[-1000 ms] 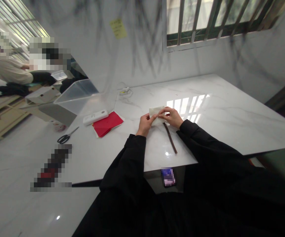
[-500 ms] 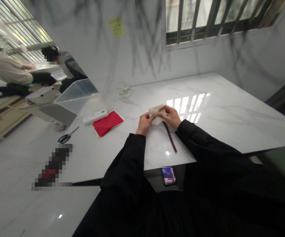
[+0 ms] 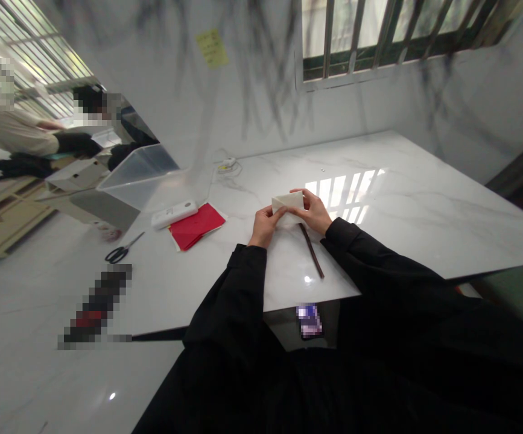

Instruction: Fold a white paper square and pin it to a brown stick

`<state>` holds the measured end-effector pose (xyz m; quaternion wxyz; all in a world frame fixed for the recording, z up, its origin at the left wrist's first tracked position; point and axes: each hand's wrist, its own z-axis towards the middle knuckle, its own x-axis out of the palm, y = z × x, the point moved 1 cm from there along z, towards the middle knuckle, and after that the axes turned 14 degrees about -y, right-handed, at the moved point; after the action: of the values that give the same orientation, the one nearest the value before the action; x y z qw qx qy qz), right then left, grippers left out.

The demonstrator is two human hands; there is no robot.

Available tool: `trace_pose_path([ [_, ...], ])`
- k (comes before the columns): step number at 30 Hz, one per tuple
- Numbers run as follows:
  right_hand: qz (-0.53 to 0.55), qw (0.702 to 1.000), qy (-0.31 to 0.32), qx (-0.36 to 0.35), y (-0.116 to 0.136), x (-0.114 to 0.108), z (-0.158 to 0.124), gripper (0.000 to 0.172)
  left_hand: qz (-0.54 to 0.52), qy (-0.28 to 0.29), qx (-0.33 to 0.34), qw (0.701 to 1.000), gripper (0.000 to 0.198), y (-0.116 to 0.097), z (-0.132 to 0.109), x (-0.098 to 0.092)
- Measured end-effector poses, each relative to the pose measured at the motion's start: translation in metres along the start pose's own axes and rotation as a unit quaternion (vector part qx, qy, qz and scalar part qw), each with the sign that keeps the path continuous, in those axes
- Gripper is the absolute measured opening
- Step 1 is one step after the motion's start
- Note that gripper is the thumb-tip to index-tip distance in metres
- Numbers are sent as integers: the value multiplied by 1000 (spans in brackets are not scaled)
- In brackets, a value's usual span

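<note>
A small folded piece of off-white paper is held up between both hands, a little above the marble-patterned table. My left hand pinches its lower left part, thumb in front. On the other side my right hand grips the right edge, its thumb meeting the left thumb near the bottom and its fingers behind. A dark brown stick lies on the tabletop just below the hands, slanting toward the near edge.
To the left lie red paper sheets, a white oblong device, black-handled scissors and a pixelated dark object. A clear plastic bin stands farther back. Below the table edge is a phone. Two people sit at far left.
The right fingers have shifted off the paper's top edge, so more of its folded front shows. The stick stays where it was, and the view has moved slightly.
</note>
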<state>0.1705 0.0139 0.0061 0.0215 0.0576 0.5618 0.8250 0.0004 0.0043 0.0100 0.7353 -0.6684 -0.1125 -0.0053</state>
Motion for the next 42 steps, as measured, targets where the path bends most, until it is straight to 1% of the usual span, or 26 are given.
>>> trace_pose_path([
  [3,-16,1000,-9,-8,-2,0,1,57,3,7,-3,1000,55,0,0,0],
  [7,-8,1000,-9,3,-3,-1,3,54,-1,3,-5,1000,54,1,1,-1],
  [14,35,996,38,71,-2,-3,4,53,-6,0,-1,1000,55,0,0,1],
  [17,50,992,49,102,-2,-4,6,51,-9,-5,-11,1000,54,-3,-1,1],
  [19,76,988,31,129,-4,-8,10,51,-7,-19,-26,999,54,-5,-1,2],
  [21,112,982,-12,152,-7,-15,16,52,6,-38,-30,999,52,-5,-1,2],
  [24,149,970,-82,176,-12,-34,27,55,65,-44,13,997,45,-4,-4,3],
  [26,165,962,-107,189,-15,-50,34,55,152,-39,68,985,37,-4,-8,6],
  [27,174,959,-111,195,-17,-58,37,55,209,-42,101,972,33,-3,-10,9],
  [29,188,956,-105,199,-19,-70,42,52,325,-56,162,930,31,-4,-14,15],
  [31,190,958,-88,198,-19,-78,44,48,413,-65,205,885,44,-4,-16,23],
  [33,185,960,-72,198,-18,-80,44,45,465,-56,226,854,56,-3,-16,32],
  [34,181,961,-63,200,-18,-79,43,45,484,-48,230,843,58,-2,-15,36],
  [35,178,961,-55,203,-17,-78,43,45,500,-41,232,834,54,-1,-14,39],
  [37,174,962,-42,207,-16,-75,41,46,522,-34,226,822,38,0,-9,43],
  [39,176,962,-33,208,-15,-73,41,46,523,-35,216,824,24,-1,-3,42],
  [40,179,961,-31,209,-15,-72,40,47,513,-38,209,831,21,-2,1,39],
  [42,183,959,-26,213,-14,-72,40,48,471,-55,192,859,22,-4,7,30],
])
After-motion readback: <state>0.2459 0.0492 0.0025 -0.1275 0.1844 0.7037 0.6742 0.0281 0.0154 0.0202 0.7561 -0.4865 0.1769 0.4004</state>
